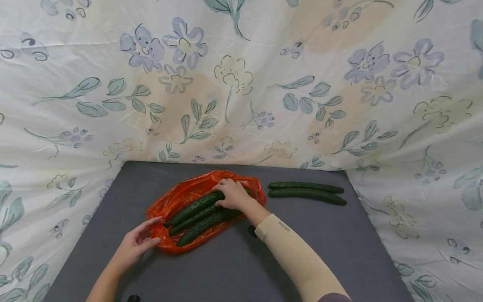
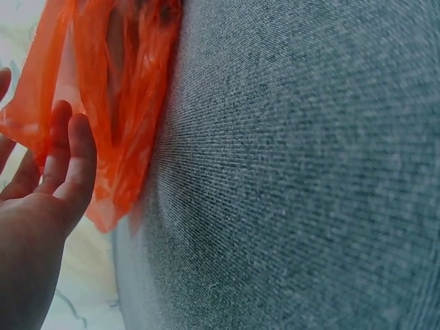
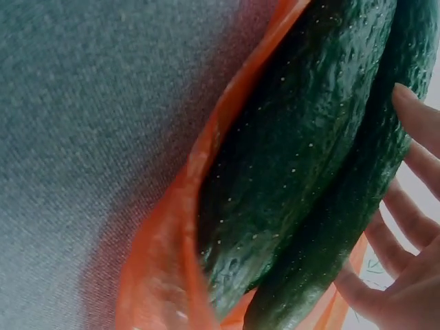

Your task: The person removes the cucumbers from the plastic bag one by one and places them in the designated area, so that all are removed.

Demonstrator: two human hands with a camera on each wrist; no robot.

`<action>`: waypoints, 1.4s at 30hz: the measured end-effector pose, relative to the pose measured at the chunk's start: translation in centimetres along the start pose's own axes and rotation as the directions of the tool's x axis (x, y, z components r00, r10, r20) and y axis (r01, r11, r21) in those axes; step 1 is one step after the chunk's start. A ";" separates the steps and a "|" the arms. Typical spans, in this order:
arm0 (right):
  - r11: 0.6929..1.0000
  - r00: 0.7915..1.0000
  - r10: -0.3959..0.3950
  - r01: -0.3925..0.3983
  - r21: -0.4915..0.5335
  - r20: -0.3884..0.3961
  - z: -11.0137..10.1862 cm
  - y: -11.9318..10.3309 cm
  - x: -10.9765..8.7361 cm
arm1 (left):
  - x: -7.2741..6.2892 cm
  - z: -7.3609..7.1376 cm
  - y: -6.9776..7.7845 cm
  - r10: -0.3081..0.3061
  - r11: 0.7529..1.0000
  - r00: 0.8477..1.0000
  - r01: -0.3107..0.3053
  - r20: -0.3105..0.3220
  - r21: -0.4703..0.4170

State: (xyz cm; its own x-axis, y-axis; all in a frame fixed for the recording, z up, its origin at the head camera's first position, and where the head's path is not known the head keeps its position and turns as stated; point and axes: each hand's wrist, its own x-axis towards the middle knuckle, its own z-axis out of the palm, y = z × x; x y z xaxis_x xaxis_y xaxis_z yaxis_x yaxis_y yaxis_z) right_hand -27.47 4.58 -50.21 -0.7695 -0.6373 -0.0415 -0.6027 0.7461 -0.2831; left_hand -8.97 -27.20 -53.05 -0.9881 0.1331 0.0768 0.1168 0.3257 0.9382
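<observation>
A crinkled orange-red plastic bag (image 1: 188, 184) lies spread on the table with several dark green cucumbers (image 1: 205, 226) in it. My right hand (image 1: 233, 196) reaches over the bag and holds the uppermost cucumber (image 3: 330, 234), thumb on one side and spread fingers on the other. Some fingertips are hidden behind it in the right wrist view. At the bag's left end is my left hand (image 1: 133, 247), its fingers spread and mostly straight, touching the film. In the left wrist view, an orange fold (image 2: 41, 82) partly covers those fingers (image 2: 82, 155).
Two more cucumbers (image 1: 307, 192) lie side by side at the table's back right. The grey tabletop (image 1: 211, 272) extends in front of the bag. A flowered cloth (image 1: 241, 84) hangs behind and at both sides. A small black object (image 1: 133, 298) shows at the bottom edge.
</observation>
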 end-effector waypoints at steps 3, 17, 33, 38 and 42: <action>1.000 1.000 0.003 -0.003 0.004 0.012 0.0 0.2 0.2 | 0.1 0.0 -0.1 0.012 1.000 1.000 -0.012 0.013 -0.009; 0.998 0.999 -0.019 0.017 0.065 0.032 0.3 0.3 0.5 | 0.5 0.0 -0.3 -0.005 1.000 0.999 0.006 0.040 -0.025; 0.987 1.000 -0.021 0.018 0.158 0.021 -0.5 -0.1 -0.8 | 0.2 0.1 0.3 0.020 0.999 0.999 -0.019 0.037 -0.026; 0.987 0.999 -0.032 0.032 0.158 -0.002 -1.4 -0.5 -1.6 | 0.0 0.1 0.3 0.031 0.999 0.999 -0.031 0.028 -0.027; 0.989 0.999 -0.045 0.048 0.140 -0.025 -2.5 -0.8 -2.1 | -0.1 0.1 0.1 0.036 0.999 0.999 -0.035 0.026 -0.030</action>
State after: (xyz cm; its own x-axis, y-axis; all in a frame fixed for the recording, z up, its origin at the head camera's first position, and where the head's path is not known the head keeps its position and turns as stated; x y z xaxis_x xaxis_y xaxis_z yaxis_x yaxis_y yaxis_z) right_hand -25.92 5.85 -47.50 -0.7469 -0.6649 -0.0050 -0.6030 0.6805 -0.4163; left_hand -8.85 -27.08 -52.95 -0.9803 0.1693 0.1016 0.1485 0.2930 0.9445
